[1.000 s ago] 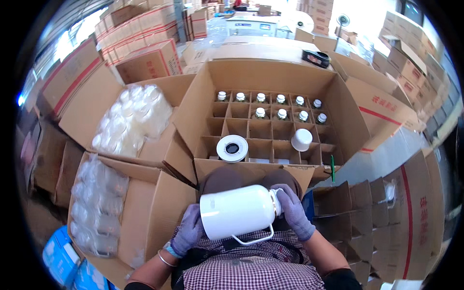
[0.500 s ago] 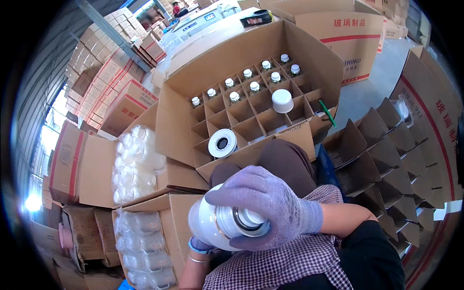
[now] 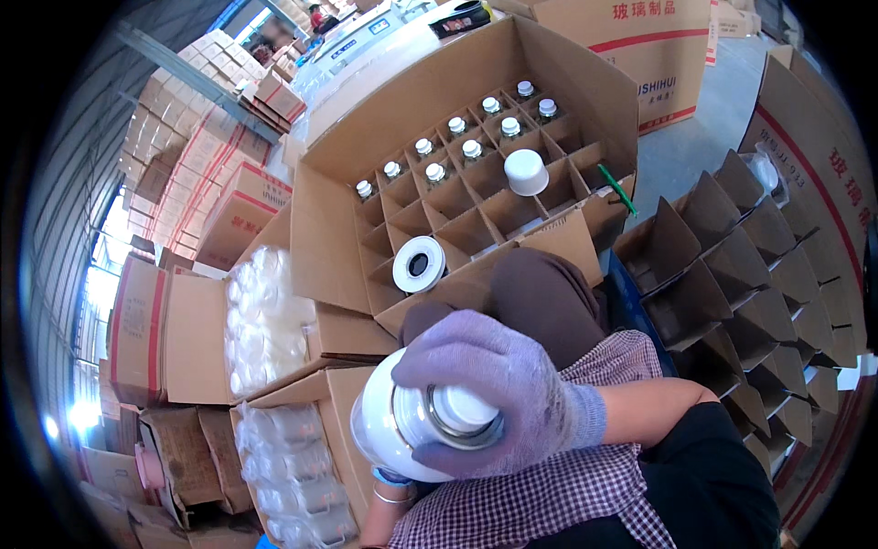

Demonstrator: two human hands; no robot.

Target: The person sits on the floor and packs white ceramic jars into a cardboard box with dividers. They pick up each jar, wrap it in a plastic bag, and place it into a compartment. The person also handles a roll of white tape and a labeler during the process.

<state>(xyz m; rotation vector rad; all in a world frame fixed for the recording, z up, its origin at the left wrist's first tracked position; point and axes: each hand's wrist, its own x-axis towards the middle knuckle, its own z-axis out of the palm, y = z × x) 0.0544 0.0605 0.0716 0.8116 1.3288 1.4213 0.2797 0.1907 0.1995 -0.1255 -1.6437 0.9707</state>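
My right hand point(image 3: 508, 393), in a grey-lilac glove, is closed round the neck of a white flask point(image 3: 380, 421). Its fingers curve past a metal-coloured ring and a white stopper at the top. The flask is tilted over my lap. Behind it, only the gloved edge and braceleted wrist of my left hand point(image 3: 391, 485) show; the fingers are hidden. In front of my knees stands an open carton point(image 3: 334, 233) with cardboard dividers, holding several clear bottles with white caps. A white cup point(image 3: 526, 172) and a white ring-shaped part with a dark centre point(image 3: 419, 265) rest on the dividers.
At left, one open carton holds wrapped white items point(image 3: 265, 320); a nearer one holds clear-wrapped items point(image 3: 293, 471). A divider carton point(image 3: 732, 302) stands at right. A green stick point(image 3: 617, 190) lies at the middle carton's edge. Stacked cartons point(image 3: 183, 165) rise behind.
The flask has turned slightly, showing more of its white body and stopper. My right hand keeps hold of it. The whole view has shifted a little.
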